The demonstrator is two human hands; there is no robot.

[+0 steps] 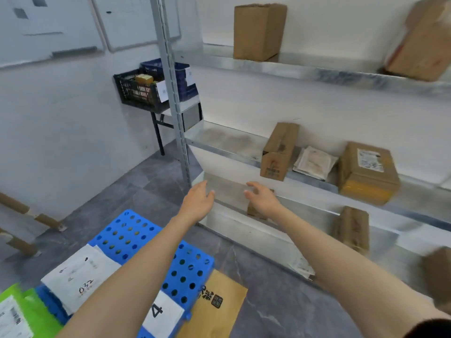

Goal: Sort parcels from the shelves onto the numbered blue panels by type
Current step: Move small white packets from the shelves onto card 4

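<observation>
Shelves [219,150]: I see them from 12 to 3 o'clock, boxes [278,152] on each level.
Panel [129,230]: at my 7 o'clock on the floor [268,301], a flat parcel [80,274] on it.
Envelope [217,306]: 6 o'clock, just right of the panel.
Crates [139,90]: 11 o'clock, on a table [170,111] behind the post [174,93].

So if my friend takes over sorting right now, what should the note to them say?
Hands: left hand and right hand are both open, holding nothing, reaching toward the low shelf.
Nearest parcel: a small brown box, partly hidden behind the right hand.
Done: a white parcel lies on blue panel 4; a brown envelope lies on the floor at its edge.
Left: the tall box, white flat packet and labelled box on the middle shelf, plus others above and below.
</observation>
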